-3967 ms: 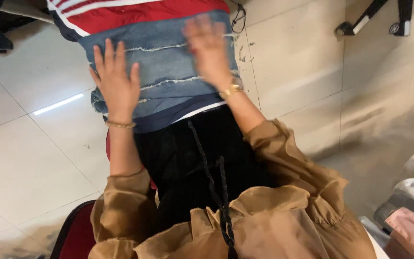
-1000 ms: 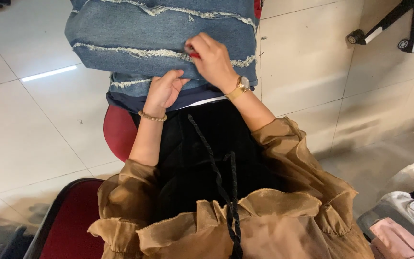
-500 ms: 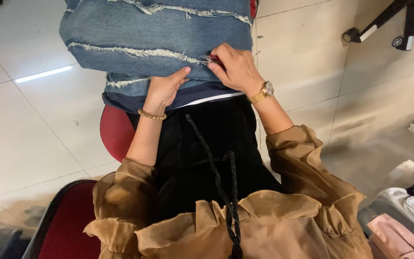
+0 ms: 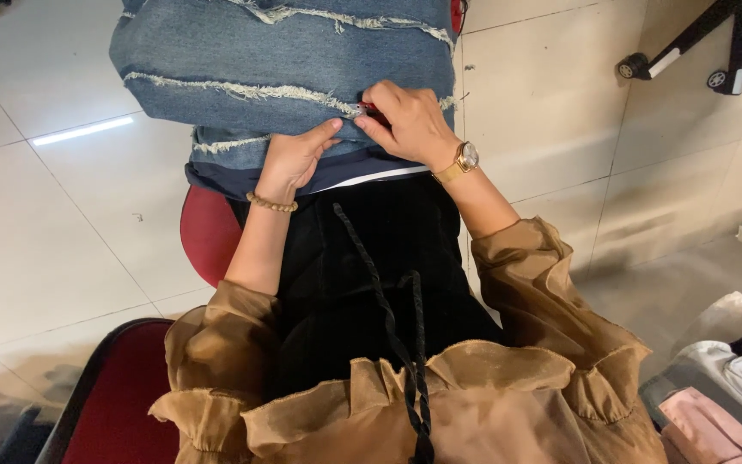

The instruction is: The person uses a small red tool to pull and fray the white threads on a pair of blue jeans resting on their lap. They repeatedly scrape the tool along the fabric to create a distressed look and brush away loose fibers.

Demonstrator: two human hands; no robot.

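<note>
A blue denim garment (image 4: 285,69) with frayed pale seams lies folded across my knees, over a red round stool (image 4: 208,232). My left hand (image 4: 295,157), with a bead bracelet at the wrist, rests on the garment's near edge with the thumb pointing right. My right hand (image 4: 410,125), with a gold watch at the wrist, pinches the frayed seam just right of the left thumb; a small red thing shows under its fingers. Dark blue and white layers (image 4: 362,172) stick out under the denim.
Pale floor tiles (image 4: 53,232) lie all around. A red chair seat (image 4: 113,404) is at lower left. A black wheeled stand base (image 4: 697,51) stands at upper right. Folded grey and pink clothes (image 4: 714,387) lie at lower right.
Four seconds ago both hands lay flat on the denim. Since then they have drawn together at its near edge, and my right hand has closed on the frayed seam.
</note>
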